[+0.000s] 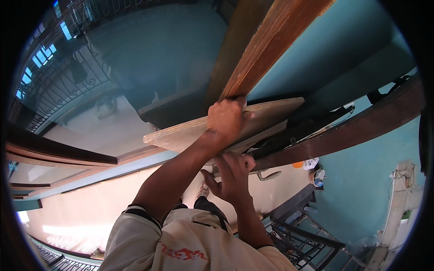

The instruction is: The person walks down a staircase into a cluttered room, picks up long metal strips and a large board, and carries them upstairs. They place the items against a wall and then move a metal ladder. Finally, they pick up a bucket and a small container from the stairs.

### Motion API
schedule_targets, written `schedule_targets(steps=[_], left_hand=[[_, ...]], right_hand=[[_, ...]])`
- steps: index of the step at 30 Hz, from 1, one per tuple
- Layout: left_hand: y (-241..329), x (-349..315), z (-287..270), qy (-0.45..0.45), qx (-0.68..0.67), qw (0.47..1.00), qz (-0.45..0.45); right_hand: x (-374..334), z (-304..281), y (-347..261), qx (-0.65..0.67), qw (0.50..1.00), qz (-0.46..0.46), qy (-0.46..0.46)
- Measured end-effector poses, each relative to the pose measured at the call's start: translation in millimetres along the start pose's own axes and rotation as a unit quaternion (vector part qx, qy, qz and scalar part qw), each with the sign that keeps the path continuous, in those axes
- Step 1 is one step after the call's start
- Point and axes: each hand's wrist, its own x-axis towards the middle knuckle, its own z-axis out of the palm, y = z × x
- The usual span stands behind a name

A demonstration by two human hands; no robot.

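A flat, pale wooden board (275, 108) with layered edges lies across the view, beside a reddish-brown wooden frame post (257, 54). My left hand (226, 117) is closed over the board's long edge, close against the foot of the post; its fingertips are partly hidden. Just below the board, my right hand (231, 175) has its fingers bent and its thumb apart, by the end of a brown door (343, 131) with a metal lever handle (269, 176). What the right fingers grip is hidden. Another pale wooden strip (262, 137) shows under the board.
Dark reflective glass (158, 49) fills the upper left, mirroring a railing. A wooden sill (68, 153) runs at left. On the right are a black metal stair railing (312, 230), a bucket (317, 177) and a blue-green floor (357, 189). My shoes (202, 189) stand on pale tiles.
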Motion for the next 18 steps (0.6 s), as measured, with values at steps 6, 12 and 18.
schedule_targets(steps=[6,12,18], left_hand=[[-19.7,-12.7,-48.1,0.011,-0.139,0.99,0.02],[-89.1,-133.6,-103.8,0.397,-0.174,0.897,0.083],[-176.3,-202.6,-44.4,0.296,-0.384,0.832,-0.268]], right_hand=[[13.3,5.7,-2.2,0.023,1.0,0.008,-0.014],[26.2,11.4,-1.9,-0.04,0.999,0.006,-0.013],[23.7,14.9,-3.4,-0.035,0.999,0.006,0.012]])
